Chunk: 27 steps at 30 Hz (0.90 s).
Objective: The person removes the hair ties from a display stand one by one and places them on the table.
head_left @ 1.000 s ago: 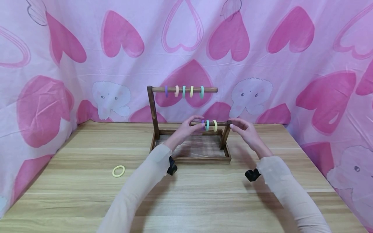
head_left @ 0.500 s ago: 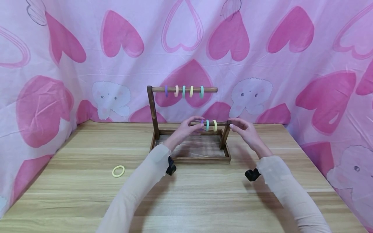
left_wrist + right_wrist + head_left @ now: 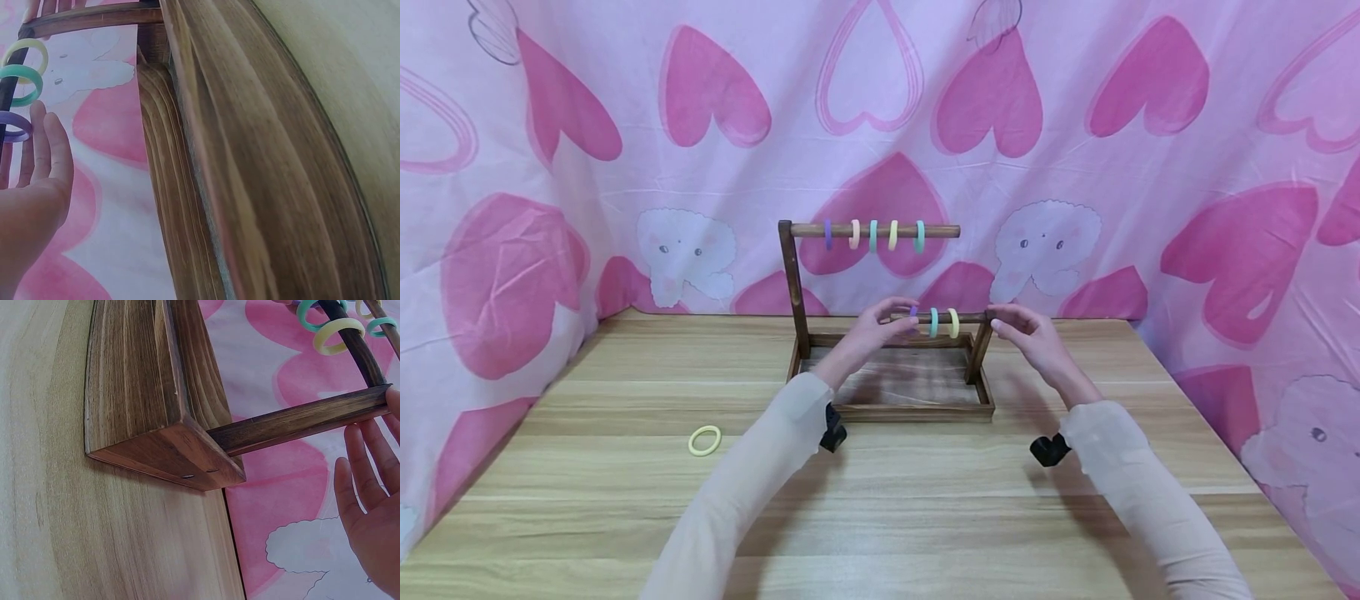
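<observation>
My left hand (image 3: 867, 335) pinches a purple ring (image 3: 19, 120) near the free left end of the lower bar of a dark wooden rack (image 3: 917, 412). On that bar, to the right of the fingers, hang a mint-green ring (image 3: 934, 322) and a pale yellow ring (image 3: 954, 323). At the bar's right end my right hand (image 3: 1036, 340) holds the top of the short post (image 3: 300, 420) between thumb and fingers. In the left wrist view, the thumb is largely hidden.
Several rings hang on the upper bar (image 3: 940, 232), among them a peach ring (image 3: 854, 235). Left of the rack, another pale yellow ring (image 3: 704, 441) lies flat on the wooden table (image 3: 925, 500). A pink heart-patterned cloth (image 3: 880, 75) hangs behind.
My left hand has shifted slightly left along the lower bar, and the purple ring has moved with it, away from the mint-green ring. The right hand has stayed at the post.
</observation>
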{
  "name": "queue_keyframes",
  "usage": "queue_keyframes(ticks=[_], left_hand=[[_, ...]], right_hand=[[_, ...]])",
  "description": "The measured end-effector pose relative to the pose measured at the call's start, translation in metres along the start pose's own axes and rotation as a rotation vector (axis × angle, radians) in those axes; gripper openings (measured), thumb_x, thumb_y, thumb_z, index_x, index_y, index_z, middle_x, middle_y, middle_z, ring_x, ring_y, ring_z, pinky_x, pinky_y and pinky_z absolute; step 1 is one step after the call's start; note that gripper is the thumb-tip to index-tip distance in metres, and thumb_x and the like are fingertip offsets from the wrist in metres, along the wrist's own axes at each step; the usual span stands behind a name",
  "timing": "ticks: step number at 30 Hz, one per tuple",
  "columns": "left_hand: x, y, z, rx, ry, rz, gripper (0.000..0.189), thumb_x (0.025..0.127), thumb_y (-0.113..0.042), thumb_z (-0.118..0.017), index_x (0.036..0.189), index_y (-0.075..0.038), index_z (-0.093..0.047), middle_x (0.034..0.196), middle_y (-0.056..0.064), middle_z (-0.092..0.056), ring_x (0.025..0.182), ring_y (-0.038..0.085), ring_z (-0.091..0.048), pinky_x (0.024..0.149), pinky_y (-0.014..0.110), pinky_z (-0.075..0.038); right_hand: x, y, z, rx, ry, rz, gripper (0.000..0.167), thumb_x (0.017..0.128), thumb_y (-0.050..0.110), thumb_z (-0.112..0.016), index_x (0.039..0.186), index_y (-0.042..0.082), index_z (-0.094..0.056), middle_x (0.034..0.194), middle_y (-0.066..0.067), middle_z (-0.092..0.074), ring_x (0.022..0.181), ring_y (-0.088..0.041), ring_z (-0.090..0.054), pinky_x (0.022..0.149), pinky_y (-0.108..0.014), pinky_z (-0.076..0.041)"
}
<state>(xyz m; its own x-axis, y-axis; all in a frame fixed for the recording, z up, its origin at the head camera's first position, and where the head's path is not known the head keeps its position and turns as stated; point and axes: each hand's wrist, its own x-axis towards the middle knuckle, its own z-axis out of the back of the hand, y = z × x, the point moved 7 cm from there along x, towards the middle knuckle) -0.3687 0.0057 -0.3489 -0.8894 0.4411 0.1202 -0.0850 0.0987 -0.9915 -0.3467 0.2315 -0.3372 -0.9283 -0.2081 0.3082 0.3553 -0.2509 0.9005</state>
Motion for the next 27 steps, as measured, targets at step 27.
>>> queue_keyframes(ticks=[27], left_hand=[[-0.024, -0.011, 0.030, 0.052, -0.081, -0.033, 0.044, 0.085, -0.022, -0.059, 0.124, -0.005, -0.046, 0.116, 0.012, -0.049, 0.098, 0.029, -0.054, 0.086, 0.047, -0.038]], right_hand=[[0.001, 0.000, 0.000, -0.017, -0.001, 0.017, 0.040, 0.087, 0.022, -0.057, 0.120, -0.001, -0.051, 0.113, -0.004, -0.057, 0.097, -0.010, -0.053, 0.079, -0.025, -0.043]])
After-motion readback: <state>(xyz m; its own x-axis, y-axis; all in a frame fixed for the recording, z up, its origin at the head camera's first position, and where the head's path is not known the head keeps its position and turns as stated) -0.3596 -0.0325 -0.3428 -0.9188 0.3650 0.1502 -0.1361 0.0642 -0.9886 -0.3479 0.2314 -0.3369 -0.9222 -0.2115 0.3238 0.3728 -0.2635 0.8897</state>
